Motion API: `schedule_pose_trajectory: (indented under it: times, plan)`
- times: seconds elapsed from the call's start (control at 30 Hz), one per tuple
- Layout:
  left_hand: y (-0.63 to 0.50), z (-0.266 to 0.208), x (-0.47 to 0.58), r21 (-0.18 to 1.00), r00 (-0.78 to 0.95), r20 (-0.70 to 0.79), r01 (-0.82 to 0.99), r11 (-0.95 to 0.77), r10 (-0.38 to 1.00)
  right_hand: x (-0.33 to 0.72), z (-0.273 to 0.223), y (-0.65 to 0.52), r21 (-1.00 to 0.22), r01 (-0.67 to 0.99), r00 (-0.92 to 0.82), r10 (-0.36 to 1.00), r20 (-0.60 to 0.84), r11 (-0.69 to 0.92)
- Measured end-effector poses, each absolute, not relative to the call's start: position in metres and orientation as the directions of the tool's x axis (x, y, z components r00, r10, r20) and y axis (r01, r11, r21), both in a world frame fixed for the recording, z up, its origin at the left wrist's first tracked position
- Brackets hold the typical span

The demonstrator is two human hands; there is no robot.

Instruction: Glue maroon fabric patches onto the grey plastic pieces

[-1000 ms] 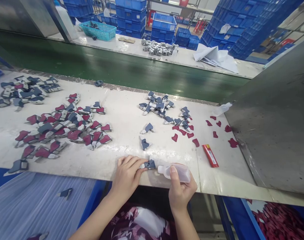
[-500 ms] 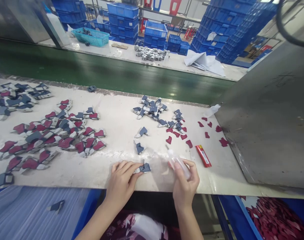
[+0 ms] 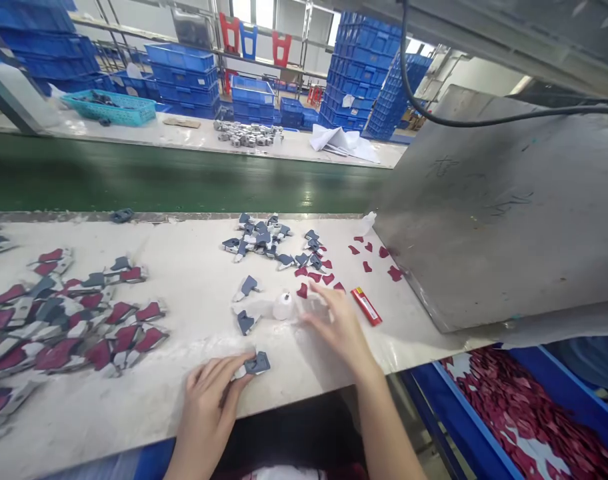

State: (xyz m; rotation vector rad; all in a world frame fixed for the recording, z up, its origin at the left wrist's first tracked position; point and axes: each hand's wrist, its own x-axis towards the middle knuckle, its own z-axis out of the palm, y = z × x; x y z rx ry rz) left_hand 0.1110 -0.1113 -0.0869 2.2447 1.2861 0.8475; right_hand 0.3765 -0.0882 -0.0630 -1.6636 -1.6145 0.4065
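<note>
My left hand (image 3: 215,390) is closed on a small dark blue-grey and white plastic part (image 3: 257,363), pinched at its left end near the table's front edge. To its right, my right hand (image 3: 337,327) is open, thumb and fingers apart, with nothing visible between them. A translucent squeeze bottle (image 3: 284,307) with a thin nozzle stands upright just left of those fingers, apart from them. Close to the fingertips lies a dark red flat piece (image 3: 303,291). Two loose blue-grey parts, one of them here (image 3: 245,323), rest beyond my left hand.
Blue-grey parts (image 3: 261,237) are heaped farther back. Many red-topped parts (image 3: 99,327) cover the left. A red packet (image 3: 366,307) lies right of my hand, before a metal panel (image 3: 464,220). A blue bin (image 3: 474,427) below holds red pieces.
My right hand has let go of the bottle, which now stands on the table, and has opened. My left hand keeps the part. The view has turned to the right.
</note>
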Motion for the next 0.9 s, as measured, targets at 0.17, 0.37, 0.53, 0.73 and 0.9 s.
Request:
schedule_pose_trajectory:
  times: [0.17,0.37,0.53,0.73,0.9]
  plan:
    - [-0.116,-0.083,0.110,0.822,0.252,0.138,0.510,-0.252,0.958,0.442,-0.061,-0.071,-0.520,0.854,0.218,0.920,0.325,-0.019]
    - [-0.129,-0.070,0.129,0.969,-0.002,-0.188,0.166,0.186,0.982,0.449,-0.060,-0.058,-0.555,0.831,0.242,0.925,0.292,-0.042]
    - [-0.131,-0.060,0.146,0.979,-0.029,-0.204,-0.021,0.203,0.979,0.404,-0.037,-0.099,-0.694,0.713,0.420,0.854,0.306,-0.102]
    - [-0.137,-0.049,0.158,0.994,0.038,-0.092,0.064,0.090,0.995,0.319,-0.018,-0.149,-0.996,0.032,0.435,0.898,-0.064,-0.086]
    - [-0.142,-0.044,0.162,0.987,0.059,-0.017,0.160,0.007,0.998,0.304,-0.015,-0.147,-0.995,-0.020,0.362,0.927,-0.101,-0.100]
